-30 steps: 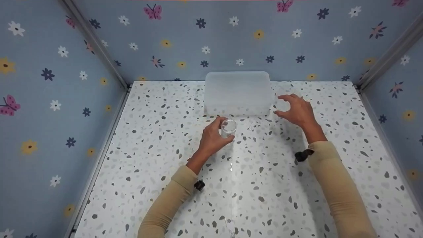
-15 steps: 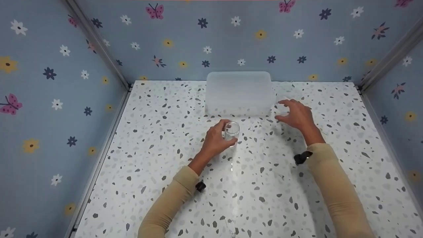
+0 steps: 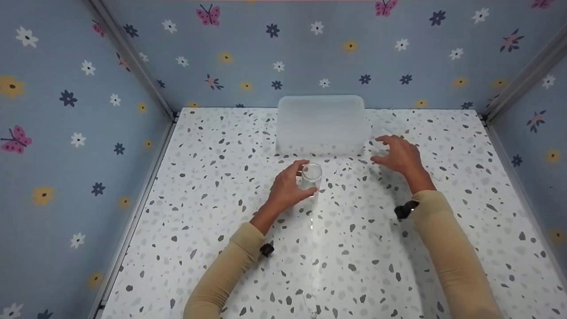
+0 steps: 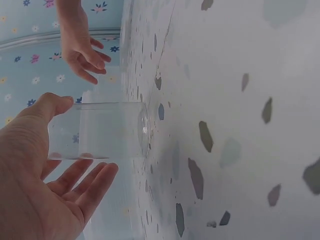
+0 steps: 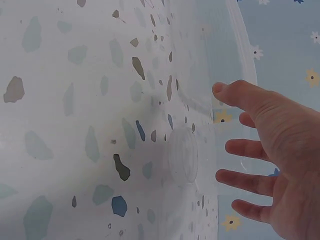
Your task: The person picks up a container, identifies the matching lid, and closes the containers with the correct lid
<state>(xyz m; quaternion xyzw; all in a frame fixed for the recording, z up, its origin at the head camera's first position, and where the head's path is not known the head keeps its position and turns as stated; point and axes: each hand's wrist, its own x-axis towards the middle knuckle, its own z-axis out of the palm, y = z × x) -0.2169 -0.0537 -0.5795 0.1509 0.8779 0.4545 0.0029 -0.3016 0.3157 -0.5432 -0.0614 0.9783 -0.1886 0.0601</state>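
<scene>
Pinching a clear cup [image 3: 311, 178] between thumb and fingers, the left hand [image 3: 285, 188] is holding it at the centre of the head view. The cup is standing upright, its base touching or barely above the speckled tabletop [image 3: 363, 266]; which, I cannot tell. Beyond it, at upper centre, a translucent box [image 3: 321, 119] is sitting near the patterned wall [image 3: 301, 48]. Toward centre right, the right hand [image 3: 401, 155] is hovering with fingers spread, gripping nothing, near a clear round thing [image 5: 184, 156] mid-frame in the right wrist view. Judging by looks, the cup is likely light, stiff and slippery, perhaps breakable; its side wall is offering a better hold than its rim, under gentle, even pressure.
</scene>
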